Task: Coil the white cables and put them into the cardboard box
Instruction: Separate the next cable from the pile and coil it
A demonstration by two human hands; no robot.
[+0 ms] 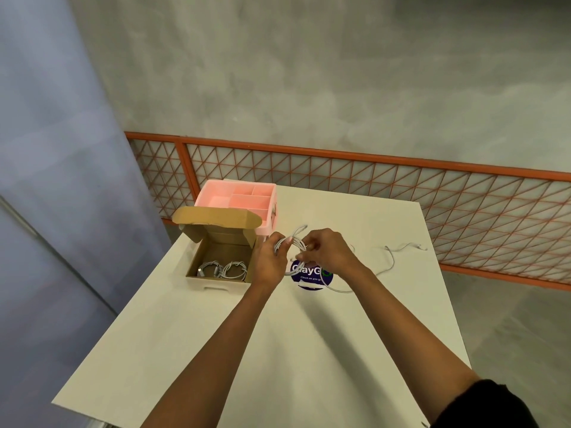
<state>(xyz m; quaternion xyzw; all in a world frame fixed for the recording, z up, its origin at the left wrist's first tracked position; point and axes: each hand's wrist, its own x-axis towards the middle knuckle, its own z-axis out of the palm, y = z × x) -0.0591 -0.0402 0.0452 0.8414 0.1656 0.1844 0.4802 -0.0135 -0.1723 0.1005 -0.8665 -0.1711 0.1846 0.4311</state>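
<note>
Winding a white cable [290, 244] at frame centre, we are pinching its loops between left hand [272, 257] and right hand [330, 251], close together; feeding the tail [391, 264] evenly looks wisest.

My white cable [290, 244] coils over a white bench [216, 335] bearing a dark blue sticker [312, 274]. Left of centre sit a brown cardboard box [216, 239] and pink organiser [238, 197]; behind, an orange lattice railing [370, 177].

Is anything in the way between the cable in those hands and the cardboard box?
Nothing visible. The cardboard box sits open beside the left hand holding the cable, lid up; two coiled cables lie inside, leaving room.
</note>
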